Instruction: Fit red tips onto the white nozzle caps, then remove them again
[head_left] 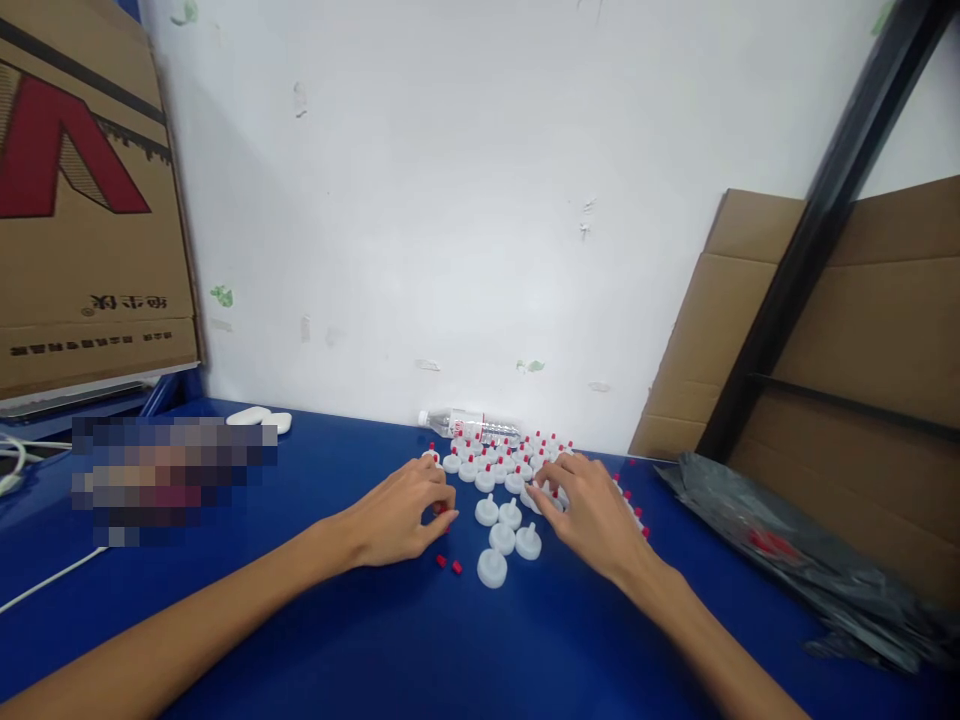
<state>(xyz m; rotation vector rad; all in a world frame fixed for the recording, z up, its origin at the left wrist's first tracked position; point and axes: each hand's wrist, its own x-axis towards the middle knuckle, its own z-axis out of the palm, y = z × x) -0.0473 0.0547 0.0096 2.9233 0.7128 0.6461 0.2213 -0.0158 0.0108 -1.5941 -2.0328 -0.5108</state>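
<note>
My left hand (416, 510) is curled low over the blue table, thumb and fingers close round a small red cap (447, 528). Just in front of it lie two more loose red caps (448, 565). My right hand (585, 500) bends over a cluster of white nozzle caps, its thumb and fingertips closing on a white nozzle cap (531, 497) that they partly hide. Several bare white nozzle caps (493, 568) stand upright between my hands. Behind them, many white nozzle caps (485, 481) carry red tips; others show past my right hand.
A clear plastic bottle (480, 426) lies against the wall behind the caps. Grey plastic bags (810, 560) and cardboard (862, 400) are at right. At left are a large printed box (82, 230), white objects (259, 418), a white cable (52, 580) and a blurred patch.
</note>
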